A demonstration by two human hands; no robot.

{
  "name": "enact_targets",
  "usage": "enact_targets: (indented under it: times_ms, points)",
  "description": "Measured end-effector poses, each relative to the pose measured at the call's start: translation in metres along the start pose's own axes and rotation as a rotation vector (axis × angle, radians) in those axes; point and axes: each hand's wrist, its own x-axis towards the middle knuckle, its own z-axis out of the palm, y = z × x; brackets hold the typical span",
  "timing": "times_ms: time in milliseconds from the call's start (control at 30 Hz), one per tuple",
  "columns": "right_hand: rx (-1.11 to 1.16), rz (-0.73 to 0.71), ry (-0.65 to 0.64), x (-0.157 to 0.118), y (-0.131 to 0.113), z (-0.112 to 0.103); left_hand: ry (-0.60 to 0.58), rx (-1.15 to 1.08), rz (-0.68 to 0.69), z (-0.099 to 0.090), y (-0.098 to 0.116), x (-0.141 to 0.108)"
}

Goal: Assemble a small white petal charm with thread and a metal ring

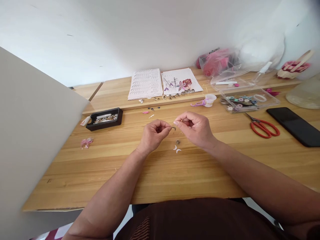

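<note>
Small curved piece [174, 128] in left hand [155, 133], raised over worktop [115, 186], at 3 o'clock of its fingertips. Left grip: thumb and forefinger clamped on piece's end. Right hand [196, 128] near, at 1 o'clock of piece; cannot tell if its grip is closed or bears anything. Round bead-like part [178, 141] at 5 o'clock, 2 white crescents [176, 149] beyond, near 6. Judgement: part tiny, likely to slip or twist. Pinch lightly at tip, steady left wrist, make small right-hand moves, leave curve in sight.
</note>
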Motion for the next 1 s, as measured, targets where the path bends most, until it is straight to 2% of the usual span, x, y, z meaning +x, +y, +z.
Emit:
enact_targets:
  times_ms: [100, 200, 367, 467, 600, 700, 867, 1000]
  points:
    - [0.041, 0.06, -0.022, 0.005, 0.008, 0.0, -0.077, -0.029, 0.01, 0.001, 0.002, -0.002]
    - [0.115, 0.159, -0.076, 0.007, 0.015, 0.004, -0.086, -0.086, 0.003, 0.001, 0.004, -0.003]
    - [0.234, 0.347, -0.131, 0.001, 0.018, 0.013, 0.045, -0.176, -0.008, 0.001, 0.005, 0.0]
    - [0.235, 0.391, -0.187, -0.006, 0.014, 0.018, 0.141, -0.199, -0.018, 0.002, 0.004, 0.002]
    - [0.202, 0.37, -0.245, -0.014, 0.004, 0.02, 0.229, -0.18, -0.005, 0.002, 0.001, 0.005]
    - [0.137, 0.269, -0.201, -0.014, -0.005, 0.016, 0.239, -0.086, -0.001, 0.001, -0.002, 0.005]
    - [0.026, 0.029, -0.06, -0.007, -0.008, 0.006, 0.1, 0.082, 0.071, 0.001, -0.002, 0.001]
    - [0.046, 0.051, -0.051, 0.001, 0.003, 0.002, -0.041, 0.077, 0.125, 0.002, 0.0, -0.003]
